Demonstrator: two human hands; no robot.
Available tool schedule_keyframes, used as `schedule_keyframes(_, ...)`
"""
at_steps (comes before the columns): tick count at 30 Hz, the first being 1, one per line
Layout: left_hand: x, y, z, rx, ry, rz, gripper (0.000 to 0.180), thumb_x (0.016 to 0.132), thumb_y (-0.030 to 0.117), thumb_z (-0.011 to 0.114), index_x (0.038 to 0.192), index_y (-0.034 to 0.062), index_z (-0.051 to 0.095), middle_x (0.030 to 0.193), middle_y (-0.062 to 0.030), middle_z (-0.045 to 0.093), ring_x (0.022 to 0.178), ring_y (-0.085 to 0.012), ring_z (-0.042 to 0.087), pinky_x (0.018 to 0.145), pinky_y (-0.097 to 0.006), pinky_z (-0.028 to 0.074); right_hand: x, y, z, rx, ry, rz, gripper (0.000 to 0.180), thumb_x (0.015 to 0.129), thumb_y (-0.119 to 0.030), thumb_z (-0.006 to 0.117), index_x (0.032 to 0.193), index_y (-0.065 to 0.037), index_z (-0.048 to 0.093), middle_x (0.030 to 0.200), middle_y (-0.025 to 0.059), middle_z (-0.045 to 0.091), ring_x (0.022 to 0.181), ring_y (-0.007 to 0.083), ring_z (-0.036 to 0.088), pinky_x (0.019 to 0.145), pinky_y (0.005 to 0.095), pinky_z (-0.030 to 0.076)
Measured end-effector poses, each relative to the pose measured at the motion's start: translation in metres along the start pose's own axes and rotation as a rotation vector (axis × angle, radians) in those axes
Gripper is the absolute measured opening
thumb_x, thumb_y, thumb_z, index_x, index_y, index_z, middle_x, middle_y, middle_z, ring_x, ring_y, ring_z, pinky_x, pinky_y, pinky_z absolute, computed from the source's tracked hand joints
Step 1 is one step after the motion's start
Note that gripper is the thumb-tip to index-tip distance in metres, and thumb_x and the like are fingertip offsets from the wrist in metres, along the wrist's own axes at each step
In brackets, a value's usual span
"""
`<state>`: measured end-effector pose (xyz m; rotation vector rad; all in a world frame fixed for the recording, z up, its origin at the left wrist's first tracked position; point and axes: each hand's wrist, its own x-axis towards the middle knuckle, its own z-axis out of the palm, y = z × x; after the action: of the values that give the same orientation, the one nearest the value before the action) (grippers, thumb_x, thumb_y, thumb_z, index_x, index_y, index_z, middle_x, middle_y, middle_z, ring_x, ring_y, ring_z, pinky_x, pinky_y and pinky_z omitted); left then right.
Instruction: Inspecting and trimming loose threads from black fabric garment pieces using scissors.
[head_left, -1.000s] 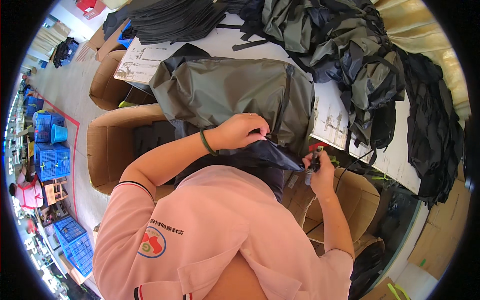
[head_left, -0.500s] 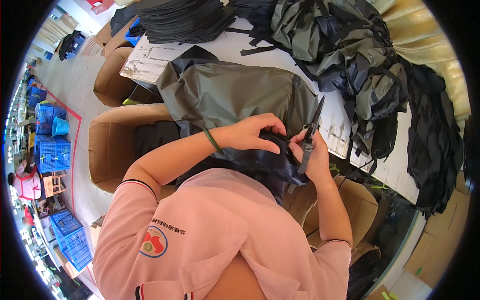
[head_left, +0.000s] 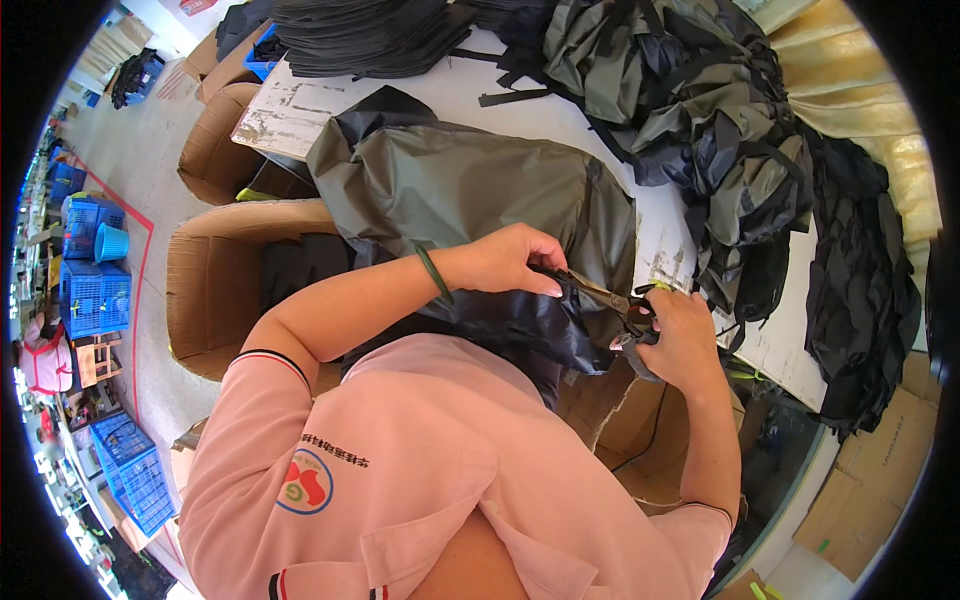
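A large olive-green and black bag (head_left: 460,180) of thin, shiny fabric lies over the table's near edge, its black part hanging in front of me. My left hand (head_left: 512,262) pinches a dark edge of this bag between thumb and fingers. Around the handles of a pair of scissors (head_left: 600,292), my right hand (head_left: 678,335) is closed, to the right of the left hand. The blades point left, along the pinched edge, with their tips close to my left fingers. Whether the blades touch the fabric I cannot tell.
The white table (head_left: 290,110) has chipped paint. Stacked black panels (head_left: 370,35) stand at its far left; olive and black bags (head_left: 690,110) are heaped at the right. Black fabric pieces (head_left: 860,280) hang over the right end. An open cardboard box (head_left: 205,290) stands at left.
The scissors have swung from pointing up and away to pointing left at the bag's edge. My right hand has moved right and slightly down. The left hand now pinches the edge more tightly.
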<state>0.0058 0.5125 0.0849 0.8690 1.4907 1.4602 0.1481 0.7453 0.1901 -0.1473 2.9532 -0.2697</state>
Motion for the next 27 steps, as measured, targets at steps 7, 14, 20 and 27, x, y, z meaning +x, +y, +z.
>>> schedule_keyframes(7, 0.0, 0.001, 0.002, 0.0, -0.022, -0.025, 0.019, 0.08, 0.008, 0.073, 0.094, -0.0008, 0.065, 0.084, -0.0016, 0.064, 0.078, -0.0078, 0.057, 0.074, -0.025, 0.048, 0.004, 0.002, -0.006, -0.033, -0.045, -0.076, 0.039, 0.056, -0.018, 0.078, 0.083, -0.005, 0.054, 0.078, 0.011, 0.062, 0.08, 0.0296, 0.06, 0.072, 0.0391, 0.04)
schedule_keyframes(14, 0.0, 0.005, 0.002, 0.03, -0.027, -0.042, 0.02, 0.079, 0.009, 0.073, 0.094, -0.0011, 0.065, 0.083, -0.0022, 0.064, 0.077, -0.0083, 0.057, 0.073, -0.025, 0.048, 0.008, -0.001, -0.005, -0.033, -0.065, -0.045, 0.037, 0.055, -0.017, 0.078, 0.081, -0.006, 0.053, 0.076, 0.011, 0.061, 0.079, 0.0302, 0.061, 0.073, 0.039, 0.041)
schedule_keyframes(20, 0.001, 0.002, 0.002, 0.046, -0.04, -0.011, 0.019, 0.079, 0.01, 0.073, 0.092, -0.0012, 0.065, 0.081, -0.0025, 0.064, 0.075, -0.0083, 0.056, 0.072, -0.025, 0.048, 0.007, 0.006, -0.005, -0.086, -0.072, -0.078, 0.039, 0.054, -0.018, 0.082, 0.08, -0.008, 0.054, 0.07, 0.0094, 0.062, 0.075, 0.0293, 0.062, 0.071, 0.0386, 0.042)
schedule_keyframes(27, 0.003, 0.001, 0.003, 0.079, -0.027, -0.024, 0.018, 0.08, 0.011, 0.073, 0.091, -0.0014, 0.065, 0.081, -0.0033, 0.065, 0.075, -0.0086, 0.057, 0.07, -0.026, 0.048, 0.004, 0.009, -0.004, -0.068, -0.076, -0.058, 0.037, 0.055, -0.015, 0.081, 0.081, -0.007, 0.056, 0.069, 0.0104, 0.063, 0.072, 0.0317, 0.061, 0.071, 0.0391, 0.043)
